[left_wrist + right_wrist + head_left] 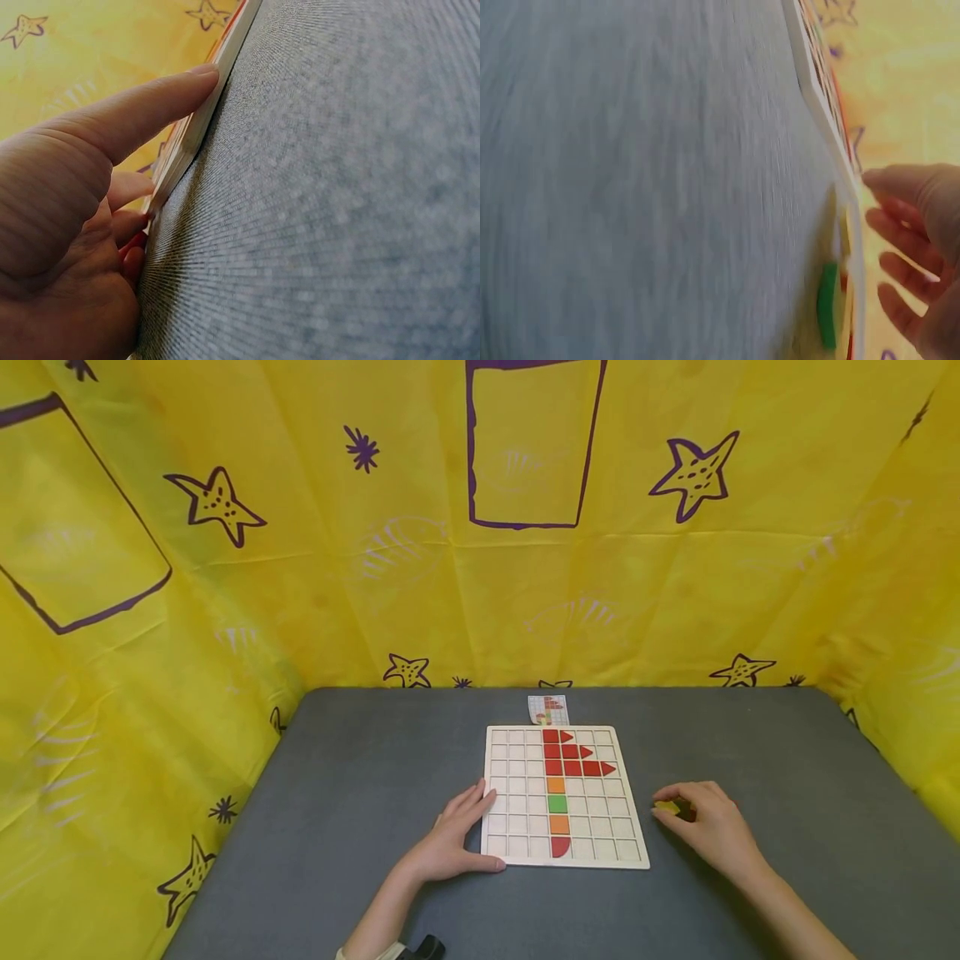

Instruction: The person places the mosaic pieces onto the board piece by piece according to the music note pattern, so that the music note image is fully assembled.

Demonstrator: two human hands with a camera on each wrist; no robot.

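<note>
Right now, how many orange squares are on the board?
2: one orange square just beyond the green square, the other on its near side. None seems hidden.

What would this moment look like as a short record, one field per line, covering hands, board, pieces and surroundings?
left hand: touching the near-left corner of the board, thumb at its near edge
right hand: pinching a yellow piece to the right of the board
board: pale grid, flat on the grey table
red pieces: three rows at the far side, each ending in a triangle; one rounded piece nearest the person
column between: orange, green, orange
card: beyond the far edge, showing a small coloured grid
backdrop: yellow cloth with purple stars
</note>
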